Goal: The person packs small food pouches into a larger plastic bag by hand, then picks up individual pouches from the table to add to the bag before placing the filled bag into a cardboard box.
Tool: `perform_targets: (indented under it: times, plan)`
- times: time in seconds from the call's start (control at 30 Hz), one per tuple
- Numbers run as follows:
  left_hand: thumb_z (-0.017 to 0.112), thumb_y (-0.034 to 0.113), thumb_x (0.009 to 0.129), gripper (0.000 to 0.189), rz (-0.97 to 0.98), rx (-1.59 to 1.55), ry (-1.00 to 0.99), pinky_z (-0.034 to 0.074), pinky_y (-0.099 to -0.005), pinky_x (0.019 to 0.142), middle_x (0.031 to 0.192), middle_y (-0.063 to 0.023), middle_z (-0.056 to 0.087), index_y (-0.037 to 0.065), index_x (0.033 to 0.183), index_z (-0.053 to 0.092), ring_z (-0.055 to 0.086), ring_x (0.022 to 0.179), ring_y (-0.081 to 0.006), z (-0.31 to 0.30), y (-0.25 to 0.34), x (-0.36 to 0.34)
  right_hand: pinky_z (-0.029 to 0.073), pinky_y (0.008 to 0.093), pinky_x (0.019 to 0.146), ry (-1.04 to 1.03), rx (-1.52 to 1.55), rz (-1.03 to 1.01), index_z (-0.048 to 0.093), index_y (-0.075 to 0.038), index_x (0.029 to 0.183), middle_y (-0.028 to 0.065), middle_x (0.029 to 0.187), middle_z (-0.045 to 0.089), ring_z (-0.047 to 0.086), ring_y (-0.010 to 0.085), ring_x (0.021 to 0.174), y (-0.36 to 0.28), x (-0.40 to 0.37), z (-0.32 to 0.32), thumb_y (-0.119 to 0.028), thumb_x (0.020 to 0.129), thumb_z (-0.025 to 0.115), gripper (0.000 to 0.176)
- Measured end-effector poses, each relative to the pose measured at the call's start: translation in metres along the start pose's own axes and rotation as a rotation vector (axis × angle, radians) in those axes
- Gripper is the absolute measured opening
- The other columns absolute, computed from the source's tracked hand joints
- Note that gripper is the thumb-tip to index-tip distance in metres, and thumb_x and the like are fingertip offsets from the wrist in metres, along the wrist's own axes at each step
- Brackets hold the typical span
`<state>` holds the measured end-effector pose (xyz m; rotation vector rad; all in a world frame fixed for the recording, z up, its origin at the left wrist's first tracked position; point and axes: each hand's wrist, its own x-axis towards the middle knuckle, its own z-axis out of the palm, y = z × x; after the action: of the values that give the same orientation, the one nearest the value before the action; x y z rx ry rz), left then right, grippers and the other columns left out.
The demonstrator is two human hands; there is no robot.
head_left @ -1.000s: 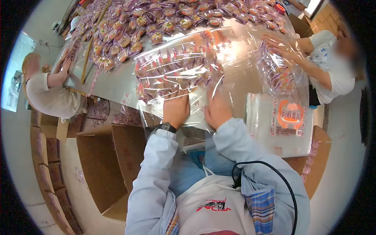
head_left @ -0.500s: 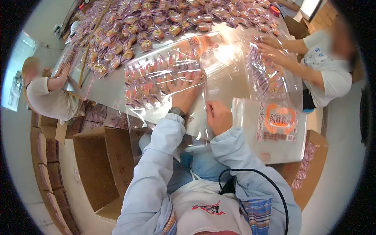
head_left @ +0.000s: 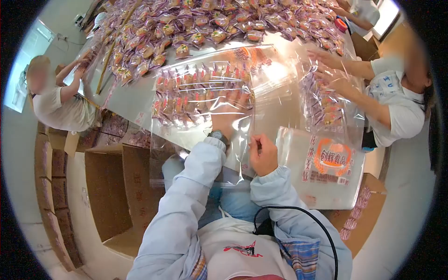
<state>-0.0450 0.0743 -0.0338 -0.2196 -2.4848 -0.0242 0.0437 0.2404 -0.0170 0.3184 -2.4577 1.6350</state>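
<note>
A large clear plastic bag (head_left: 200, 135) lies in front of me, its mouth toward my body. Two rows of small wrapped cakes (head_left: 196, 102) sit at its far part. My left hand (head_left: 229, 109), with a dark watch on the wrist, reaches inside the bag; its fingers are stretched over the right end of the rows. At the bag's right edge, my right hand (head_left: 263, 155) is closed, thumb against fingers, pinching the film. To its right rests a stack of flat printed bags (head_left: 322, 168) with an orange emblem.
A big pile of wrapped cakes (head_left: 186, 28) covers the far side of the table. A co-worker on the right (head_left: 396, 98) handles another filled bag (head_left: 324, 98). Another person (head_left: 60, 98) works at the left. Open cardboard boxes (head_left: 109, 196) stand below the table edge.
The rows of cakes look straighter, and my left hand has shifted slightly right within the bag. My right hand stays at the bag's edge. The whole view has tilted a little.
</note>
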Motion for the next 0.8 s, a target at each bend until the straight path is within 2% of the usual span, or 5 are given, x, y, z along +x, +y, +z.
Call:
perform_targets:
  times: [0.1,0.27,0.37,0.57,0.8]
  plan:
    - [0.070,0.038,0.089,0.040,-0.109,-0.098,0.012,0.021,-0.0677,0.114,0.131,0.0021,0.065,0.026,0.127,0.068,0.053,0.130,-0.0274,0.005,0.011,-0.001,0.053,0.0421,0.060,0.011,-0.012,-0.018,0.065,-0.001,0.098,0.0192,0.077,0.067,0.068,0.0355,0.067,0.000,-0.001,-0.003,-0.009,0.097,0.065,0.008]
    - [0.072,0.041,0.087,0.051,-0.191,-0.045,-0.071,0.021,-0.0694,0.112,0.143,0.0029,0.059,0.029,0.136,0.063,0.052,0.132,-0.0230,0.005,0.020,0.002,0.053,0.0417,0.061,-0.015,-0.036,-0.016,0.066,-0.003,0.100,0.0176,0.079,0.069,0.069,0.0338,0.067,0.002,0.000,-0.013,-0.010,0.098,0.065,0.008]
    - [0.065,0.046,0.093,0.057,-0.159,-0.096,-0.085,0.024,-0.0761,0.109,0.151,-0.0029,0.055,0.030,0.147,0.054,0.054,0.136,-0.0315,0.005,0.018,0.001,0.052,0.0406,0.059,-0.080,-0.311,-0.184,0.067,-0.005,0.100,0.0148,0.076,0.069,0.068,0.0317,0.065,0.003,0.005,-0.032,-0.013,0.096,0.068,0.010]
    - [0.070,0.024,0.086,0.064,-0.014,-0.169,-0.132,0.037,-0.0563,0.111,0.148,-0.0102,0.056,0.008,0.145,0.050,0.054,0.132,-0.0315,-0.046,0.006,-0.038,0.052,0.0379,0.058,0.046,-0.302,0.122,0.070,-0.009,0.105,0.0090,0.067,0.067,0.066,0.0261,0.059,-0.019,-0.023,-0.053,-0.021,0.090,0.074,0.019]
    - [0.074,0.023,0.080,0.059,-0.307,-0.324,-0.180,0.038,-0.0549,0.111,0.141,-0.0167,0.058,0.006,0.134,0.060,0.052,0.126,-0.0389,-0.087,-0.024,-0.118,0.053,0.0433,0.084,-0.500,-0.437,-0.474,0.068,-0.001,0.116,0.0156,0.112,0.069,0.066,0.0308,0.101,-0.082,-0.045,-0.034,-0.021,0.091,0.069,0.031]
